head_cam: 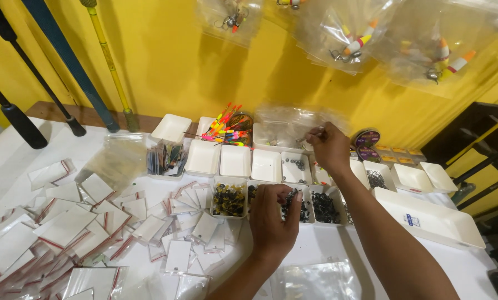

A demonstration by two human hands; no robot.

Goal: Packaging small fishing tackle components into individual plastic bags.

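Note:
My left hand (274,219) reaches into a small white tray of dark little fishing parts (296,206), fingers pinched among them. My right hand (329,145) is farther back, over a tray of clear plastic bags (285,129), with its fingertips pinched on something small and thin that I cannot make out. Next to the left hand stands a tray of black and yellow pieces (228,199). Colourful fishing floats (225,129) lie in a tray behind the row.
Several white trays (235,161) stand in rows on the white table. Many small zip bags (65,222) are strewn at left. A long white tray (432,219) lies at right. Fishing rods (65,61) lean on the yellow wall; bagged floats (349,33) hang above.

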